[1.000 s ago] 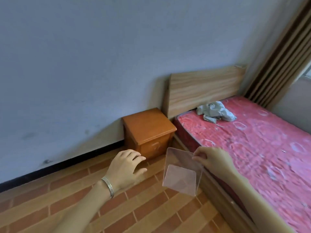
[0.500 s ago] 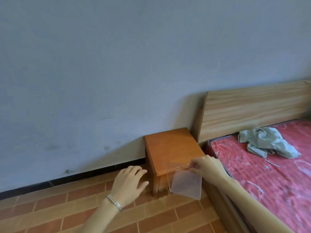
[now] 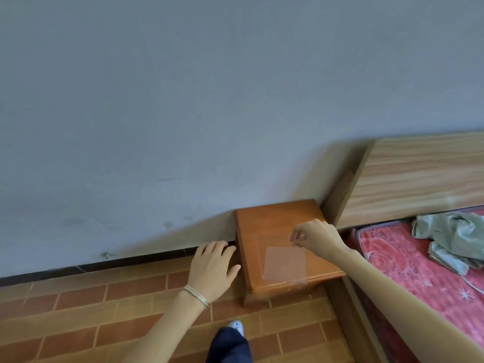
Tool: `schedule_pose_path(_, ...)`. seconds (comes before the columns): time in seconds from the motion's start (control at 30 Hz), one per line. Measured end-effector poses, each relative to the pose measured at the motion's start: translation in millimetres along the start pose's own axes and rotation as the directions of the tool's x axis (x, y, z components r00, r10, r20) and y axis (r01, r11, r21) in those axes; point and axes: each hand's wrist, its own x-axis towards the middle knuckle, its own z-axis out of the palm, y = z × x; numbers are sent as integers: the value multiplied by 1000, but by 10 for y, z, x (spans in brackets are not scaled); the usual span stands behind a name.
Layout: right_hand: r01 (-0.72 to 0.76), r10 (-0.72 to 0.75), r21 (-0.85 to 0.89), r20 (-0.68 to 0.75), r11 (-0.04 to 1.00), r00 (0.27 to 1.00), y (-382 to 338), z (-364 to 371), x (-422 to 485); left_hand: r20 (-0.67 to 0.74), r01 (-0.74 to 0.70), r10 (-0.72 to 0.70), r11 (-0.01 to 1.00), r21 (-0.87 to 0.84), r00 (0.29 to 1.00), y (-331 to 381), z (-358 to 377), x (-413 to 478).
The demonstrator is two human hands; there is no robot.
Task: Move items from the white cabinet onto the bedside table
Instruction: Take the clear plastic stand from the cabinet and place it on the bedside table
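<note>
Right hand (image 3: 314,235) pinches top edge of clear plastic stand (image 3: 285,265) over bedside table (image 3: 264,226). Left hand (image 3: 212,271) beside table, fingers (image 3: 213,248) relaxed, spread, gripping nothing.

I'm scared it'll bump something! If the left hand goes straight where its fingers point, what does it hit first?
Probably the black skirting strip under the grey wall; the left hand passes just beside the orange wooden bedside table. Depth is unclear.
</note>
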Motion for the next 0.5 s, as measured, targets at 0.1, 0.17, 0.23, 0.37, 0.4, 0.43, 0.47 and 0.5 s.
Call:
schedule_pose_path(0.1, -11, 10, 11, 71, 1000, 997, 89, 32, 510, 29, 61, -62, 998, 14, 998, -129, 191, 413)
schedule_pose_path(0.17, -11, 10, 7, 108, 1000, 994, 139, 123, 834, 113, 108, -109, 994, 19, 988, -198, 360, 659)
schedule_pose_path(0.23, -24, 23, 13, 119, 1000, 993, 189, 246, 1139, 191, 131, -136, 991, 37, 972, -267, 574, 900)
schedule_pose_path(0.37, -26, 23, 22, 108, 999, 994, 311, 602, 1676, 283, 221, -226, 974, 50, 932, -340, 1095, 1258)
schedule_pose_path(0.4, -9, 8, 17, 104, 1000, 995, 335, 703, 1805, 301, 242, -247, 969, 54, 921, -360, 1241, 1321)
schedule_pose_path(0.43, 12, -13, 14, 95, 1000, 995, 359, 806, 1927, 318, 257, -262, 965, 57, 911, -379, 1384, 1371)
schedule_pose_path(0.47, 32, -33, 15, 81, 999, 996, 386, 909, 2046, 332, 271, -275, 961, 60, 902, -405, 1524, 1418)
schedule_pose_path(0.5, 50, -51, 18, 66, 999, 997, 418, 1007, 2159, 341, 290, -293, 955, 61, 893, -430, 1677, 1462)
